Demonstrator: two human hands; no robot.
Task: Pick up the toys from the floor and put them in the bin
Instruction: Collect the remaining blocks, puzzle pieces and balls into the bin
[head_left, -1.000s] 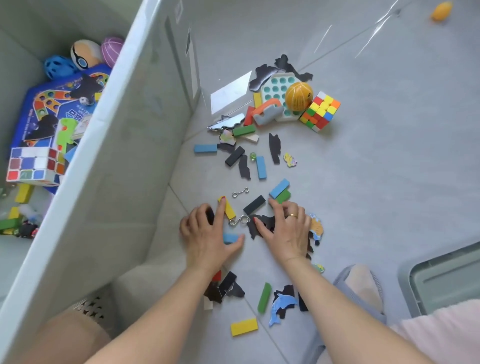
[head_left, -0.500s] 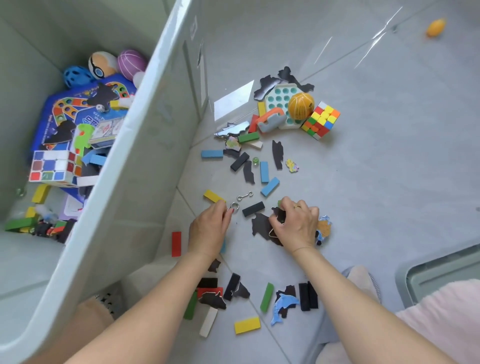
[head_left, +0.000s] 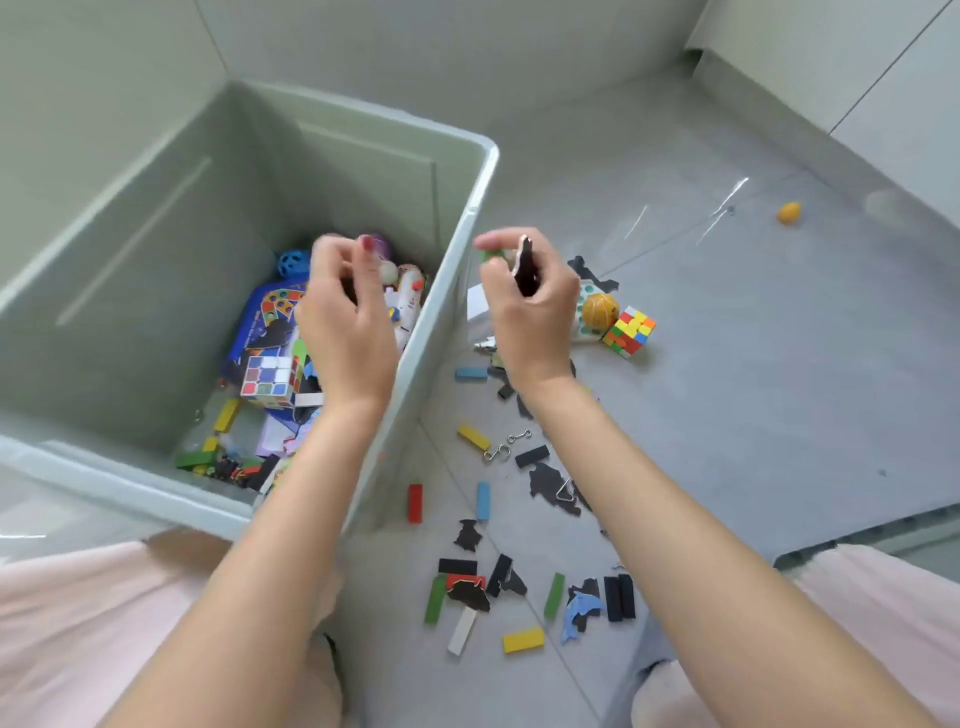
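The pale green rectangular plastic bin (head_left: 457, 249) stood open on the grey tiled floor (head_left: 753, 389), at the left of the head view. The left hand (head_left: 348, 322) was raised over the bin's interior, its fingers curled inward; whether they enclosed a piece could not be told, because the hand was blurred. The right hand (head_left: 530, 301) was raised just outside the bin's right wall, its fingers pinched closed on a flat black cut-out piece (head_left: 525, 267) and a small green block (head_left: 491, 254).

Inside the bin lay a pastel puzzle cube (head_left: 267, 382), a blue printed game board (head_left: 260, 317), a blue perforated ball (head_left: 291, 262), a yellow wooden block (head_left: 227, 414) and a heap of small mixed pieces along the near wall.

On the floor to the right of the bin remained many toys. A bright multicoloured puzzle cube (head_left: 629, 331) lay beside an orange ribbed ball (head_left: 600, 310). Nearer the person lay a yellow rectangular block (head_left: 474, 437) just beside two bent metal wire puzzle links (head_left: 506, 446), a red block (head_left: 414, 503), a light blue block (head_left: 483, 500) and a second yellow block (head_left: 523, 640). A blue dolphin-shaped cut-out (head_left: 579, 613) lay among green (head_left: 554, 596), black (head_left: 619, 597) and white (head_left: 462, 630) blocks. A small orange object (head_left: 788, 213) lay well apart, far to the right.
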